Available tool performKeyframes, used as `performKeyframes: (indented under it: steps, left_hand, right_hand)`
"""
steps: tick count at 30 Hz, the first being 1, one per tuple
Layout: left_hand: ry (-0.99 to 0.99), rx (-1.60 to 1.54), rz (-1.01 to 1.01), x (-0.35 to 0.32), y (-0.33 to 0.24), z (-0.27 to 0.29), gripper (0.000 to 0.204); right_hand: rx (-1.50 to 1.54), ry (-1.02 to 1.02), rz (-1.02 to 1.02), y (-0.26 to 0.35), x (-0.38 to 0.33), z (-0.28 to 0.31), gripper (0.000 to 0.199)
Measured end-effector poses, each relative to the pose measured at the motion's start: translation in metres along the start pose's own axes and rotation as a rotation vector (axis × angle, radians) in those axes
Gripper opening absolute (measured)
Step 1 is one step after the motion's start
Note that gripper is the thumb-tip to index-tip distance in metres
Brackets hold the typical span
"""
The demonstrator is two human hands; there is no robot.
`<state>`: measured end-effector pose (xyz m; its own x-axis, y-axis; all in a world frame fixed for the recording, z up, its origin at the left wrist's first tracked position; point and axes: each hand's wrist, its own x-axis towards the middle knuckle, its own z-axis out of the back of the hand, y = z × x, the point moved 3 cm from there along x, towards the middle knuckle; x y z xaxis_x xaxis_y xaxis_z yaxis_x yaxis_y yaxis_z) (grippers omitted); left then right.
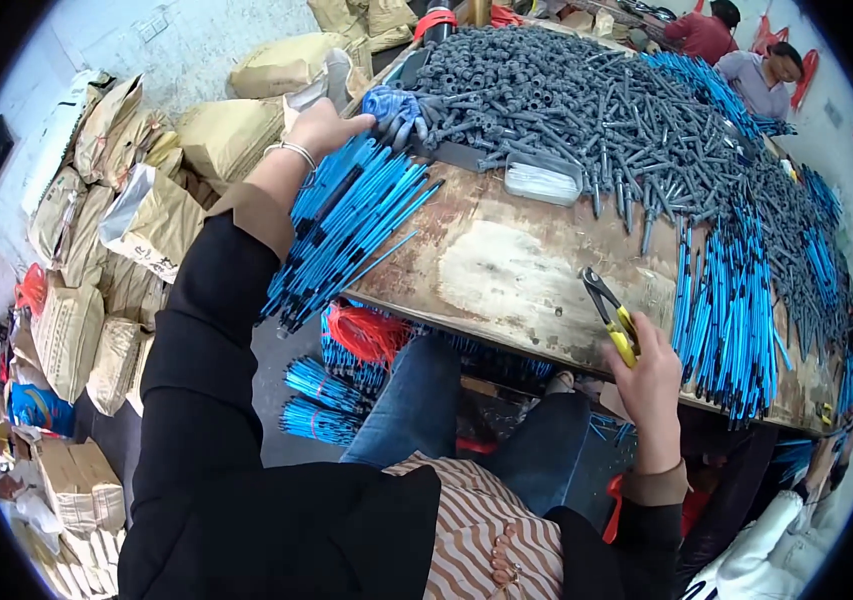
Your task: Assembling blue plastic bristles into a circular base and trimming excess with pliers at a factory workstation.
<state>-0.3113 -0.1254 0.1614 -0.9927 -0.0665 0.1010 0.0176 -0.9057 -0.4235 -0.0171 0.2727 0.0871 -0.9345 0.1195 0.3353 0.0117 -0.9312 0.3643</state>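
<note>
My right hand point(649, 378) is closed around the yellow handles of a pair of pliers point(609, 312). Their dark jaws point up and away, over the bare, worn part of the wooden table point(506, 270). At the far left edge of the table is my left hand point(318, 130), its thumb stretched toward a blue-and-grey work glove point(396, 110). The other fingers of that hand are mostly hidden, so its hold cannot be made out. Just below it lies a bundle of thin blue rods with black ends point(356, 215), hanging over the table's edge.
A big heap of dark grey plastic parts point(566, 90) covers the far table, with a clear plastic box point(543, 180) in front. More blue rods point(731, 310) lie at the right. Paper sacks point(231, 140) are piled left. Co-workers point(756, 80) sit at the far right.
</note>
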Motion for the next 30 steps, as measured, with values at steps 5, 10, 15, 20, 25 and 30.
performKeyframes:
  steps: [5,10,15,20,25,30]
  left_hand:
    - [-0.355,-0.304,-0.141,-0.002,-0.003,0.042,0.06]
    - [-0.185,-0.301,0.063,-0.024,0.077,0.071,0.062]
    - [0.277,-0.63,0.439,-0.079,0.166,0.032,0.075]
    - [0.199,-0.339,-0.028,-0.133,0.095,0.043,0.062]
    - [-0.044,0.316,-0.519,-0.174,0.085,-0.015,0.07]
    - [-0.181,0.545,-0.273,-0.157,0.083,-0.025,0.075]
  right_hand:
    - [-0.15,0.012,-0.05,-0.011,0.02,-0.031,0.049]
    - [-0.248,-0.078,0.102,-0.022,0.032,-0.057,0.045]
    - [-0.216,-0.188,0.19,-0.017,0.031,-0.056,0.042]
    - [-0.065,-0.25,0.19,-0.014,0.022,-0.045,0.04]
    - [-0.025,-0.277,0.17,-0.021,0.005,-0.023,0.038]
    - [-0.109,-0.207,0.091,-0.061,0.015,-0.003,0.031]
